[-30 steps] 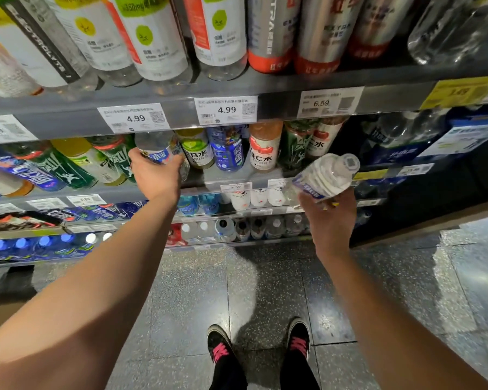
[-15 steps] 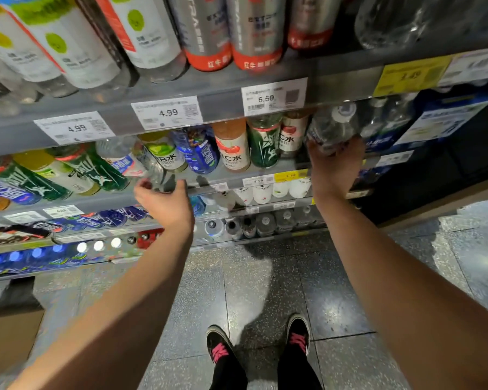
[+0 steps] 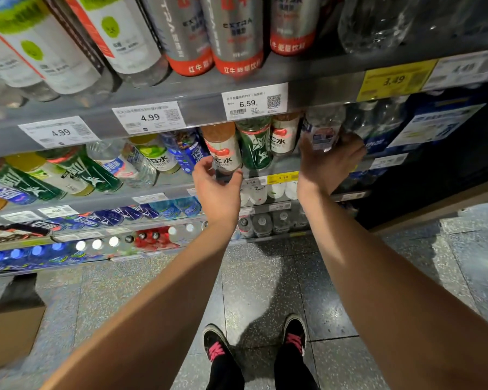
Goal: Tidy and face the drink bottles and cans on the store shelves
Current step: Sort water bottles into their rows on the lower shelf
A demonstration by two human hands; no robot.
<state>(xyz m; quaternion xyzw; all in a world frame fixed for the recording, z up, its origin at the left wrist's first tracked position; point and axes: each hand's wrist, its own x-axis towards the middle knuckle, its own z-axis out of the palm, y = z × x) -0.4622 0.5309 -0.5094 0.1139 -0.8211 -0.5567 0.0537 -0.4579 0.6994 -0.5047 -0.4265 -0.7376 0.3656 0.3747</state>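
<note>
Since half a second ago, the left hand point(image 3: 217, 190) has been shifted rightward along the grey metal shelf point(image 3: 181, 180) to the orange-capped, white-labelled plastic bottle point(image 3: 223, 149), whose base is now pinched between thumb and curled fingers, seemingly to turn its label forward. The clear, ribbed plastic water bottle point(image 3: 323, 130) is gripped by the right hand point(image 3: 328, 164) and stood in its row beside the glossy green bottle point(image 3: 255, 143).

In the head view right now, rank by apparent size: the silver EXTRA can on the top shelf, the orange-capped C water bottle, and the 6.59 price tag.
1. Silver EXTRA can, though it is nearest the camera.
2. Orange-capped C water bottle.
3. 6.59 price tag, close to the bottle; unsure.
</note>
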